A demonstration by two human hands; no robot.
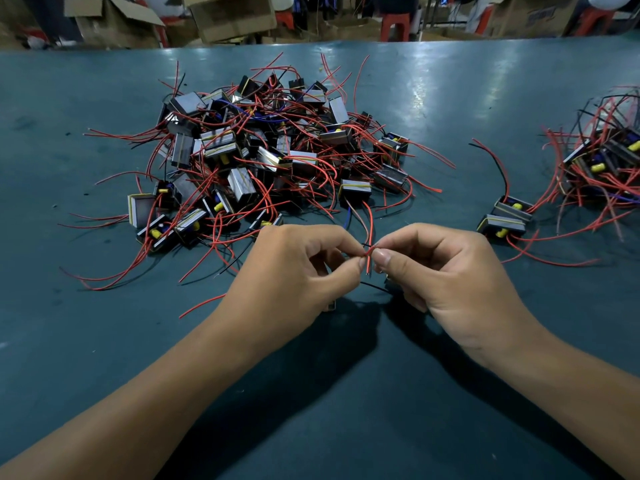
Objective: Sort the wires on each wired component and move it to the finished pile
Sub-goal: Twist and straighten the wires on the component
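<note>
A big heap of small wired components (263,154), grey blocks with red, black and blue leads, lies in the middle of the teal table (104,341). A smaller pile of the same components (599,164) sits at the right edge. My left hand (287,278) and my right hand (446,275) meet in front of the heap. Both pinch the red wires (369,256) of one component between thumb and forefinger. That component's body is almost hidden under my hands; only a corner (331,306) and a black lead (375,287) show.
Two components (505,216) lie apart at the left fringe of the right pile. Loose red leads trail over the table around both piles. Cardboard boxes (228,15) and red stools (394,26) stand beyond the table's far edge.
</note>
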